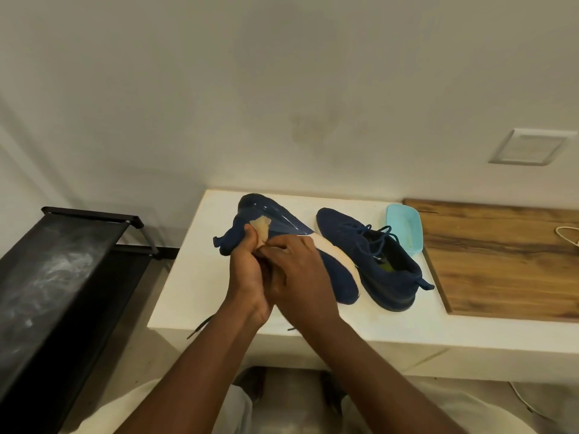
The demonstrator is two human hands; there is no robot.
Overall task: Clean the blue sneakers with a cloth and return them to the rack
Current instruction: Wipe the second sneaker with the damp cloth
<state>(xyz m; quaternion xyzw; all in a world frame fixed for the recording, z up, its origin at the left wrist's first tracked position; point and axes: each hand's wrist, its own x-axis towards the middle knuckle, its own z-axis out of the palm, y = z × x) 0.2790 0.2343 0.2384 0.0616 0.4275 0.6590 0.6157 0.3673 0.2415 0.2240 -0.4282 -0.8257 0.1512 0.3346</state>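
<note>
One blue sneaker [275, 214] lies tipped on its side on the white ledge [188, 277], its glossy blue sole turned up toward me. My left hand [247, 270] and my right hand [297, 270] meet over it, and both grip a small beige cloth [262, 228] bunched between them against the sole. Most of the cloth is hidden by my fingers. The second blue sneaker [376, 261] stands upright just to the right, laces loose, untouched.
A black shoe rack [62, 277] with a dusty top stands at the left, below the ledge. A light blue plastic tray [404, 227] sits behind the upright sneaker. A wooden board [501, 258] with a white cable covers the ledge's right side.
</note>
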